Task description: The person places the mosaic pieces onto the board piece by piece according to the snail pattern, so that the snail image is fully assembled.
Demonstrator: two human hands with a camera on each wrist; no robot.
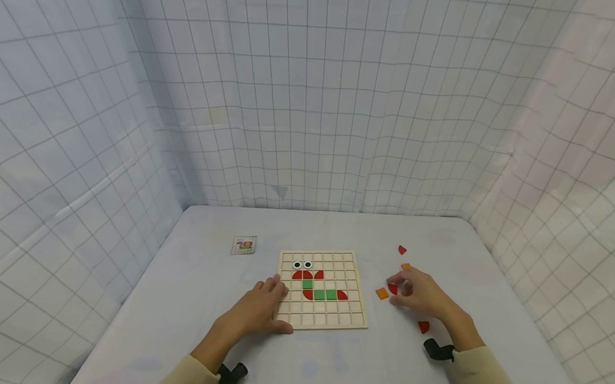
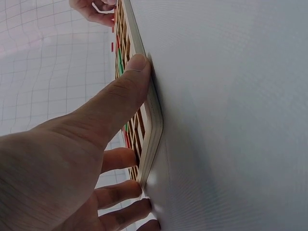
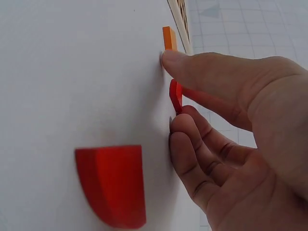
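Note:
My left hand (image 1: pixel 258 307) rests at the near left corner of a pale wooden grid board (image 1: pixel 353 317). Its thumb (image 2: pixel 120 91) lies on the near edge, and the other fingers touch the left side. On the board are green squares (image 1: pixel 326 295), red quarter-circle tiles (image 1: pixel 342 295) and two round eye pieces (image 1: pixel 302 265). Right of the board, my right hand (image 1: pixel 421 291) is low over the table, thumb and fingers spread around a red quarter-circle tile (image 3: pixel 175 95). In the right wrist view the thumb is apart from this tile, beside an orange square (image 3: pixel 169 37).
Another red quarter-circle tile (image 1: pixel 423 327) lies near the right wrist. Beyond the hand are an orange tile (image 1: pixel 406 267), partly hidden, and a red one (image 1: pixel 402 250). A small picture card (image 1: pixel 244 245) lies at the back left. Grid-patterned cloth walls (image 1: pixel 320 129) surround the table.

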